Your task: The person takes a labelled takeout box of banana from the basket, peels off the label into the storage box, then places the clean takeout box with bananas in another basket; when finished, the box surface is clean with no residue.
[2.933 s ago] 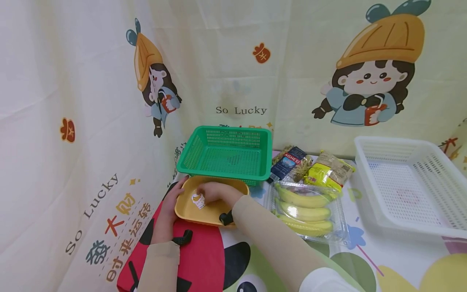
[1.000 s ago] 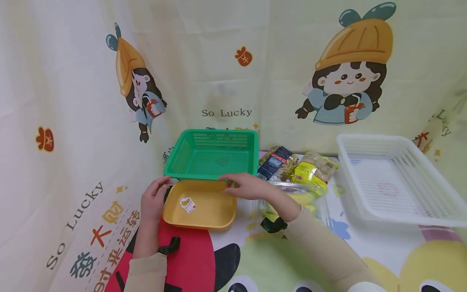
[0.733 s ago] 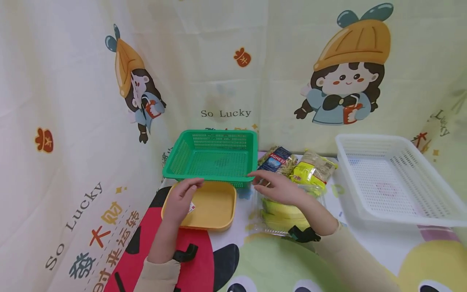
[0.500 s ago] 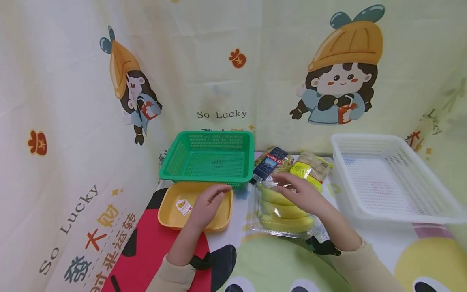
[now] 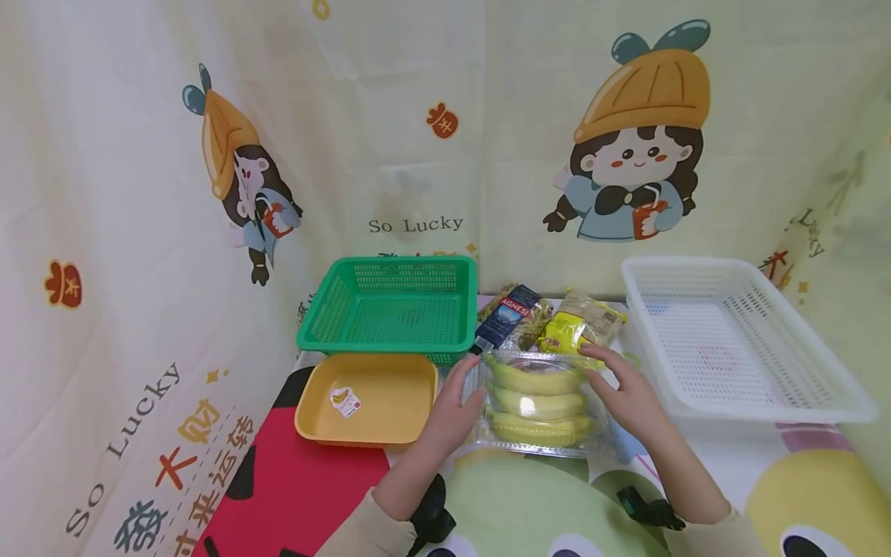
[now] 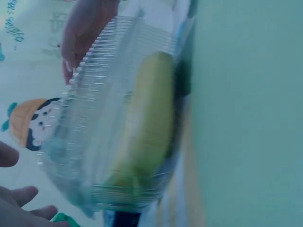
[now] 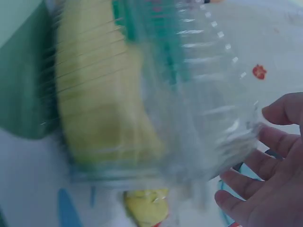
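Note:
A clear plastic clamshell box (image 5: 539, 449) with several bananas (image 5: 539, 404) inside rests on the table in the head view. My left hand (image 5: 452, 410) is at its left side, fingers stretched toward the back corner. At the right side, my right hand (image 5: 626, 394) has thumb and fingers spread close to the box edge. Both wrist views show the ribbed box wall beside spread fingers, slightly blurred. Left of the box stands a yellow tray (image 5: 397, 410), with a banana-printed label (image 5: 344, 401) lying in it.
Behind the yellow tray stands a green mesh basket (image 5: 390, 340). An Agnesi pasta bag (image 5: 511, 317) and a yellow-labelled food packet (image 5: 578, 321) lie behind the banana box. A white mesh basket (image 5: 752, 410) is on the right. Printed curtains enclose the back and left.
My left hand has left the yellow tray and moved right to the banana box. My right hand, earlier in the tray, has moved right to the box's other side. The view has shifted rightward.

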Available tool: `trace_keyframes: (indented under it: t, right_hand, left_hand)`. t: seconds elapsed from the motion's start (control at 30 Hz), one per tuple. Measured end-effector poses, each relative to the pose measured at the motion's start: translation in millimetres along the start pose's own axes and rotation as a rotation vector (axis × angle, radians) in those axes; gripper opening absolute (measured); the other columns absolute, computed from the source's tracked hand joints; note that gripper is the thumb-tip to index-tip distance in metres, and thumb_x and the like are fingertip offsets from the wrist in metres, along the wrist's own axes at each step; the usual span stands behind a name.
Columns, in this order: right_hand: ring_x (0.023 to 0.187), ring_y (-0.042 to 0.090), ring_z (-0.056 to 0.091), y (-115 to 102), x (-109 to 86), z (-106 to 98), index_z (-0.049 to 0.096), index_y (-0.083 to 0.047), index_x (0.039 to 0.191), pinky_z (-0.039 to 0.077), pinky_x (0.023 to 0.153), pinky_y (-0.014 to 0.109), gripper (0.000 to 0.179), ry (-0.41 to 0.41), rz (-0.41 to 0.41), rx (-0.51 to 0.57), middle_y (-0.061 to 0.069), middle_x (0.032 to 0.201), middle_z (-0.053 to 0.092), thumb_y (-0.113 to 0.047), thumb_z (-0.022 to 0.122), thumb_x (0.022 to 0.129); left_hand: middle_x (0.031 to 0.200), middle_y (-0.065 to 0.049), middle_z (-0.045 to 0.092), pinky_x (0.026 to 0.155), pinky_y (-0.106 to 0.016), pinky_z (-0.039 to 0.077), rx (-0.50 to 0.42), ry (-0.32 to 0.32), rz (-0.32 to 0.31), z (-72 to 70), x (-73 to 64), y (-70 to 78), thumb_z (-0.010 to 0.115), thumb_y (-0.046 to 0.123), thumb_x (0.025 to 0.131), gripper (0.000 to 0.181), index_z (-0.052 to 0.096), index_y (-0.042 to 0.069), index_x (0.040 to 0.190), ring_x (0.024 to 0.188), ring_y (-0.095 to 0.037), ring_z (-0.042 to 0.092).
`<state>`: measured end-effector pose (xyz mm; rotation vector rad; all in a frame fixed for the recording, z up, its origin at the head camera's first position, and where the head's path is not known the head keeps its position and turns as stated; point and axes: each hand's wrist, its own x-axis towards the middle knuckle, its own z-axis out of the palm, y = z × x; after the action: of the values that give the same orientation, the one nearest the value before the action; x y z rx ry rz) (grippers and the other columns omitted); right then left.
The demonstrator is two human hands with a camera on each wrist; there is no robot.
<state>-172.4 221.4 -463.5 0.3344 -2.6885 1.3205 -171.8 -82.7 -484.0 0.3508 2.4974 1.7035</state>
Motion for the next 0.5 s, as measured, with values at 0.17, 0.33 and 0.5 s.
trace_keyframes:
  t: [0.17,0.33,0.5]
  right_hand:
    - [0.143,0.047,0.030,18,-8.4,1,0.047,-0.015,0.146,0.028,0.109,0.070,0.045,0.039,0.084,0.073,0.016,0.157,0.038,-0.028,0.051,0.103]
    - [0.148,0.044,0.020,32,-10.9,8,0.031,-0.022,0.156,0.021,0.114,0.069,0.057,0.025,0.212,0.290,0.012,0.164,0.024,-0.039,0.046,0.104]
    - [0.150,0.042,0.013,43,-9.7,16,0.018,-0.017,0.159,0.014,0.120,0.061,0.062,0.015,0.261,0.477,0.019,0.163,0.018,-0.039,0.040,0.106]
  left_hand:
    - [0.165,-0.002,0.022,0.119,-0.061,0.023,-0.087,0.047,-0.050,13.0,9.3,-11.7,0.047,0.028,0.103,0.057,0.028,0.026,0.156,0.152,-0.030,0.020]
    - [0.166,-0.002,0.019,0.120,-0.059,0.022,-0.204,0.039,-0.120,19.8,20.9,-26.8,0.044,0.030,0.104,0.060,0.022,0.024,0.159,0.152,-0.034,0.018]
    - [0.167,-0.002,0.016,0.123,-0.053,0.018,-0.347,0.032,-0.133,24.4,28.7,-40.7,0.046,0.030,0.104,0.063,0.018,0.019,0.160,0.153,-0.031,0.014]
